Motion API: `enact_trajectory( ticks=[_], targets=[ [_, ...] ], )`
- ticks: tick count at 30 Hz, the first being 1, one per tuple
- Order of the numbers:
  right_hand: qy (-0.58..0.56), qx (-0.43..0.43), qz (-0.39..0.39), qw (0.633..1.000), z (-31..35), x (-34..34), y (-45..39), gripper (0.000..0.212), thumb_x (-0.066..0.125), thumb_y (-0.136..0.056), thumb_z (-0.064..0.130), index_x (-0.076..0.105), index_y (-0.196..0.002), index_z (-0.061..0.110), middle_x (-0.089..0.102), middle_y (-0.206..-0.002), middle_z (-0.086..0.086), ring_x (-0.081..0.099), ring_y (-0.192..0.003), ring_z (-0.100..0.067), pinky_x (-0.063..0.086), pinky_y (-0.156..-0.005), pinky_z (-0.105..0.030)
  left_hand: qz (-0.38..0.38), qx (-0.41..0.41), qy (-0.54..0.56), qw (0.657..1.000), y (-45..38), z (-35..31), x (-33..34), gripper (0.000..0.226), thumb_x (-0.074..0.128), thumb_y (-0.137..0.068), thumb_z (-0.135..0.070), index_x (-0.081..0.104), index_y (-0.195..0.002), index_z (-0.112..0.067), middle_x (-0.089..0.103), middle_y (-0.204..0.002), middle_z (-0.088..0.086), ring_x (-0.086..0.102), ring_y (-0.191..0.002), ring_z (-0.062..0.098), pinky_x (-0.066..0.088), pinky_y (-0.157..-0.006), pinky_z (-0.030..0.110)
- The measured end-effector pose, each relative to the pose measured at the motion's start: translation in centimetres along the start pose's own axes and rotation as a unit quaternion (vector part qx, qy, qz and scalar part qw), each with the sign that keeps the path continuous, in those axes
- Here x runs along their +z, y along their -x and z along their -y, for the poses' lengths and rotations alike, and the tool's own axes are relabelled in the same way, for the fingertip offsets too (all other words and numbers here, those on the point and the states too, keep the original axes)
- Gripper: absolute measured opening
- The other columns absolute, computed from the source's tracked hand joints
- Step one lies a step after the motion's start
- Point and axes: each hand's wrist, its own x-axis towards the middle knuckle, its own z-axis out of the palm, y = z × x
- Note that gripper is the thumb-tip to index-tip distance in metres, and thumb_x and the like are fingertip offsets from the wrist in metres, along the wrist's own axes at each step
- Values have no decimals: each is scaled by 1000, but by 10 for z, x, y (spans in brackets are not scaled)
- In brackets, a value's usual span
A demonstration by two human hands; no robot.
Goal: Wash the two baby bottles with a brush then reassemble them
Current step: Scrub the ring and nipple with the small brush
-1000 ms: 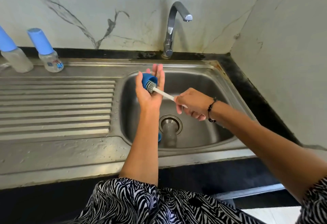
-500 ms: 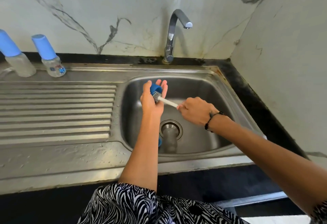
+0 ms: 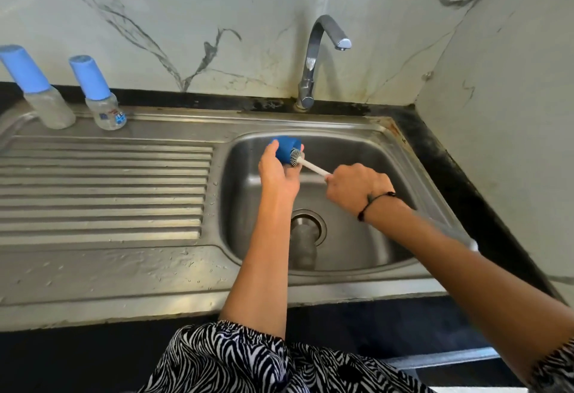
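My left hand (image 3: 278,172) grips a blue bottle cap (image 3: 287,149) over the sink basin (image 3: 357,237), its open end turned to the right. My right hand (image 3: 354,189) holds the white handle of a bottle brush (image 3: 310,166), whose grey bristle head sits in the cap's mouth. A clear baby bottle with a blue cap (image 3: 102,99) stands at the back left of the drainboard, and a second one (image 3: 38,91) stands further left. A clear bottle body (image 3: 302,246) lies over the drain, partly behind my left forearm.
The steel tap (image 3: 313,60) rises behind the basin, and no water shows at its spout. The ribbed drainboard (image 3: 105,194) spreads to the left. Marble walls close the back and right, with a black counter strip (image 3: 466,194) along the right.
Both hands have stayed over the basin while the view shifted. The cap has turned in my left hand, so more of its blue side shows. The brush head remains at its mouth.
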Motion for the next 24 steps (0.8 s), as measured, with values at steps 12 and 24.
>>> enact_trajectory(
  ticks=[12, 24],
  targets=[
    [84, -15, 3, 996, -2, 8, 14, 32, 32, -98, 28, 61, -104, 15, 61, -94, -4, 59, -85, -25, 43, -68, -31, -24, -14, -39, 999, -2, 15, -8, 24, 49, -98, -32, 45, -102, -8, 53, -74, 9, 57, -57, 19, 51, -63, 30],
    [-76, -48, 92, 992, 5, -3, 15, 38, 29, -101, 27, 60, -88, 8, 57, -98, -15, 55, -88, -30, 40, -65, -28, 65, -26, 62, 996, 0, 1, -16, 8, 51, -94, -20, 51, -92, -12, 63, -84, 11, 65, -78, 21, 52, -84, 32]
  ],
)
